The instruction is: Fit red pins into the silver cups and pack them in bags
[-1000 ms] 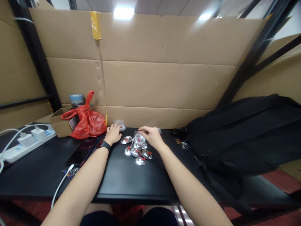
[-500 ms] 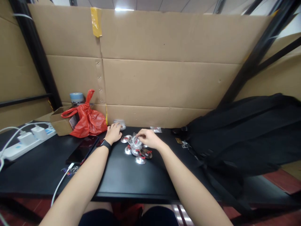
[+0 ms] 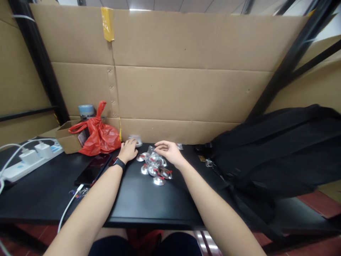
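Observation:
A pile of silver finger cymbals (image 3: 159,181) with red loops lies on the black desk, one or more in a clear plastic bag (image 3: 153,160) on top. My right hand (image 3: 169,151) hovers at the pile's back right edge, beside the bag, its fingers loosely curved and apart with nothing seen in them. My left hand (image 3: 128,150), with a black watch at the wrist, rests on the desk left of the pile, fingers spread. Another clear bag (image 3: 137,140) lies just past its fingertips; its contents are hard to make out.
To the left are a red plastic bag (image 3: 102,137), a cardboard box (image 3: 68,138), a phone (image 3: 92,170) on a white cable and a power strip (image 3: 32,161). A black backpack (image 3: 277,153) covers the right side. Cardboard (image 3: 186,92) walls the back.
My right hand has let go of the bagged cymbals on the pile and moved slightly up and right, its fingers loosening. My left hand has stayed in place.

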`<state>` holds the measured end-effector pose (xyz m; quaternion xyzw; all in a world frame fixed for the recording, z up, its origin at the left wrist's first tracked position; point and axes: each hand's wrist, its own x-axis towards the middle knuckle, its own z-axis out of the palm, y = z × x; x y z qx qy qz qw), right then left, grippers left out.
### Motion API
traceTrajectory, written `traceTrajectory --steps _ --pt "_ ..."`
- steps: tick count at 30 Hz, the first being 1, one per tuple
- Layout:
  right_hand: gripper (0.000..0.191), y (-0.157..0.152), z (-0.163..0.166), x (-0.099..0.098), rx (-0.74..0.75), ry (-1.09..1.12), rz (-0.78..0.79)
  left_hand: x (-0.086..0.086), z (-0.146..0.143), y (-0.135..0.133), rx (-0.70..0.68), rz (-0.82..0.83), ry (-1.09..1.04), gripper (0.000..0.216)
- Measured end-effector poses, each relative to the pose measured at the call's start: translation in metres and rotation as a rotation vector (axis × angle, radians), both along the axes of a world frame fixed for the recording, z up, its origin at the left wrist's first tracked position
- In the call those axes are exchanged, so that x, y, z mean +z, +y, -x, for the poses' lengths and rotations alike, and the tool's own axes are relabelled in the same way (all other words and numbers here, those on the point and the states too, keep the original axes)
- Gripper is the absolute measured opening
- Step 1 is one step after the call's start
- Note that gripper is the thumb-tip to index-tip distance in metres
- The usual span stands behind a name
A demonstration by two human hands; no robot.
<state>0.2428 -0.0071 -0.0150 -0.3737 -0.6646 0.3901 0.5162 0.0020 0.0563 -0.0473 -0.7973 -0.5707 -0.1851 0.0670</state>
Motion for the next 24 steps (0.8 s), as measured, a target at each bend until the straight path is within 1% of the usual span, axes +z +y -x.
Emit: traceTrajectory --steps 9,15,20,24 --pt "0.042 0.005 -0.009 0.003 -0.116 0.21 0.032 0.001 0.001 -0.001 -0.01 -0.022 -0.011 0.045" --pt "0.047 0.011 -0.019 0.002 -0.209 0.304 0.017 0.006 -0.001 -0.01 -0.022 -0.024 -0.021 0.04" --pt "0.046 0.018 -0.026 -0.001 -0.327 0.355 -0.018 0.012 -0.006 -0.019 -0.083 -0.092 -0.056 0.038" --pt "0.044 0.021 -0.03 -0.002 -0.36 0.383 0.002 0.015 -0.014 -0.022 -0.174 -0.121 -0.072 0.037"
